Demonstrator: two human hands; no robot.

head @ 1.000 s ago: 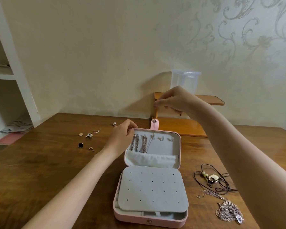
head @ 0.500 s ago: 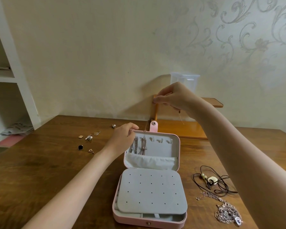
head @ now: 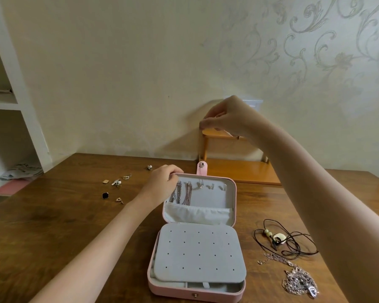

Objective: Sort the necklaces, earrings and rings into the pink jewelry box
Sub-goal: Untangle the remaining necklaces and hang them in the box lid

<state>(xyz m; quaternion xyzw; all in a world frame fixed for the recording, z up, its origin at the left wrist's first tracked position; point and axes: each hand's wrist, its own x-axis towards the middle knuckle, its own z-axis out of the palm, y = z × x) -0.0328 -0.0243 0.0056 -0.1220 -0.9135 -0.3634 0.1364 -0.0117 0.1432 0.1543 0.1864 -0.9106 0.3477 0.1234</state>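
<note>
Silver thin chain (head: 201, 182) hangs from the pinching right hand (head: 225, 119) above the pink jewelry box (head: 197, 237), its pendant at the lid's hooks. Left hand (head: 160, 184) grips the lid's upper left corner. Loose earrings (head: 116, 189) lie left of the box, necklaces (head: 293, 259) right.

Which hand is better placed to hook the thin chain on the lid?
Probably the right hand: it pinches the thin chain above the free hooks, while the left hand holds the lid edge.
</note>
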